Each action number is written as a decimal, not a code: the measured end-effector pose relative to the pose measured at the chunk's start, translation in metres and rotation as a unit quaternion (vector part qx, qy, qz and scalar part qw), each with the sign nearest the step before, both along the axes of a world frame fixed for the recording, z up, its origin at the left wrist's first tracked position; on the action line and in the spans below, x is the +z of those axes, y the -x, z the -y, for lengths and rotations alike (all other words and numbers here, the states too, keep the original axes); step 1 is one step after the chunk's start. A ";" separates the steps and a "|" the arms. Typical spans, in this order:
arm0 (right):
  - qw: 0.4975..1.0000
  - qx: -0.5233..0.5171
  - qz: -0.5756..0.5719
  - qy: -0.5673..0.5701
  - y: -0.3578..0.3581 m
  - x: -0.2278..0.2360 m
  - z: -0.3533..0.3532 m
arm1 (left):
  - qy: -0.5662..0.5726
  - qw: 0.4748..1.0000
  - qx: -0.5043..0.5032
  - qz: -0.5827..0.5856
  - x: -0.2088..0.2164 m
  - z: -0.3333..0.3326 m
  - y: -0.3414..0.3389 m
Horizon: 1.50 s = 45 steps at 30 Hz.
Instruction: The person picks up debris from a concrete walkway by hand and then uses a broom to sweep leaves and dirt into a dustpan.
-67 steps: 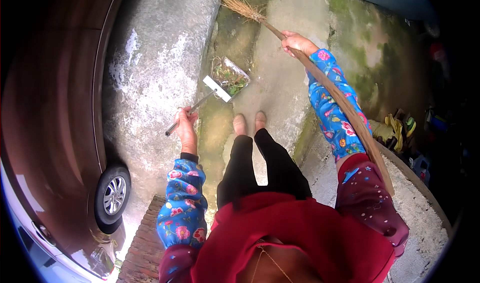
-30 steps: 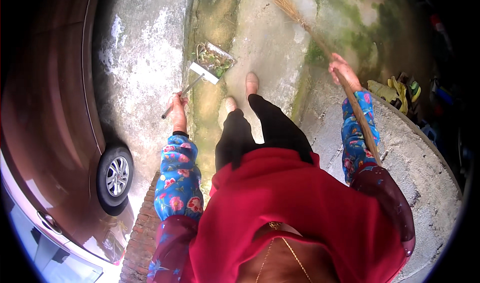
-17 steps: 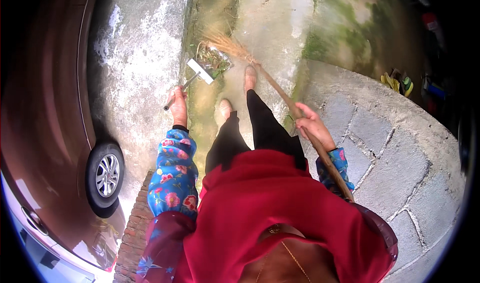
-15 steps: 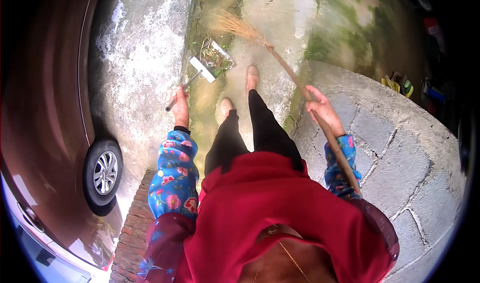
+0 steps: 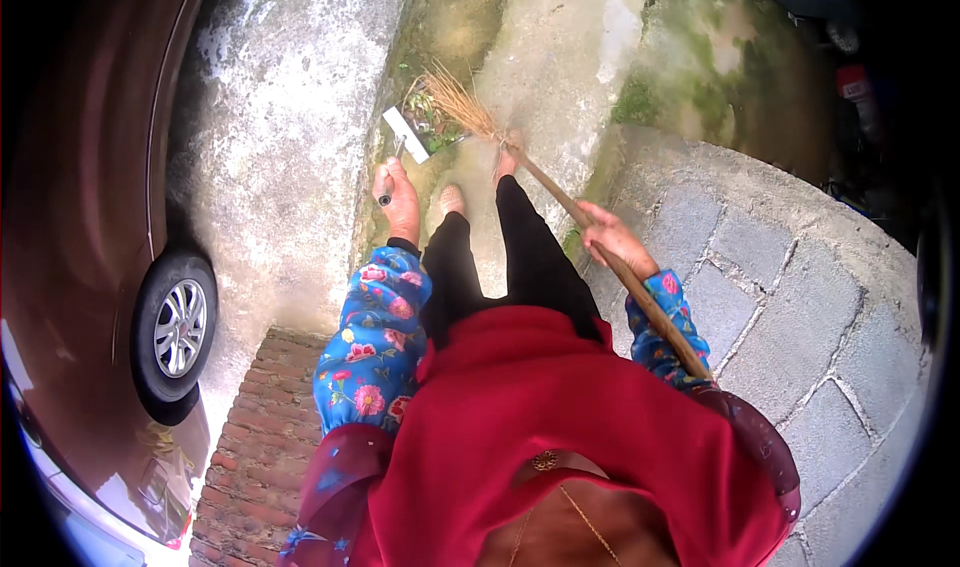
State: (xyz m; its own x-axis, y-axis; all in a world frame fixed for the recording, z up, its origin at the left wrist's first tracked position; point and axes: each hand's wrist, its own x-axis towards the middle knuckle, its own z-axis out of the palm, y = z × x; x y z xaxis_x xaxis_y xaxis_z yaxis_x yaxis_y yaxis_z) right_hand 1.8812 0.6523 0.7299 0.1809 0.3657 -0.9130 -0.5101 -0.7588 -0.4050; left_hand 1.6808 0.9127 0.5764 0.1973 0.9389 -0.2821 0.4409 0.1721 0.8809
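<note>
My left hand (image 5: 398, 199) is wrapped round the handle of a long-handled dustpan (image 5: 406, 134), whose pale back edge faces me. Green and brown plant litter (image 5: 432, 117) lies in the pan, partly covered by bristles. In my right hand (image 5: 618, 242) is the wooden stick of a straw broom (image 5: 540, 179), which slants up and to the left from my forearm. The broom's bristles (image 5: 456, 100) rest over the dustpan's right side, near my right foot.
A brown car (image 5: 80, 197) with its wheel (image 5: 180, 329) stands along the left. A brick strip (image 5: 265, 437) lies below it. On the right is a curved, block-paved ledge (image 5: 770, 297). Mossy concrete (image 5: 690, 47) stretches ahead, with dark clutter (image 5: 855, 87) at the far right.
The broom's bristles have swung down from beyond the dustpan onto it. My right hand has moved slightly left and down; my left hand has shifted right with the dustpan handle, which now stands more upright.
</note>
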 end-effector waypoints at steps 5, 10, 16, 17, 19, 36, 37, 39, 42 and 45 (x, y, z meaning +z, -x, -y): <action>0.999 -0.045 0.009 -0.002 0.021 0.058 0.013 | 0.011 0.999 0.019 0.032 -0.001 0.007 0.025; 0.991 -0.063 0.113 -0.023 -0.060 0.033 0.017 | 0.053 0.992 0.068 0.094 0.022 0.024 0.059; 0.995 -0.090 0.052 -0.002 -0.020 -0.037 0.007 | -0.002 1.000 0.026 0.013 0.023 0.049 0.094; 0.997 -0.068 0.020 -0.002 0.008 -0.032 0.021 | -0.001 0.999 0.030 0.011 0.029 0.056 0.093; 0.999 -0.029 -0.004 -0.018 0.053 -0.024 0.054 | -0.027 0.999 0.010 -0.022 0.034 0.063 0.087; 0.983 -0.055 0.160 -0.063 -0.016 -0.025 0.126 | 0.065 0.986 0.122 0.089 0.004 0.122 0.194; 0.982 -0.075 0.160 -0.059 -0.017 -0.031 0.119 | 0.098 0.978 0.154 0.105 0.013 0.134 0.205; 0.982 -0.096 0.155 -0.053 -0.002 -0.044 0.117 | 0.124 0.973 0.170 0.097 0.022 0.151 0.233; 0.994 -0.041 0.103 -0.009 0.069 -0.066 0.120 | 0.133 0.956 0.238 0.109 0.017 0.183 0.266; 0.998 0.041 0.038 -0.003 0.161 -0.051 0.157 | 0.139 0.944 0.287 0.090 0.002 0.207 0.294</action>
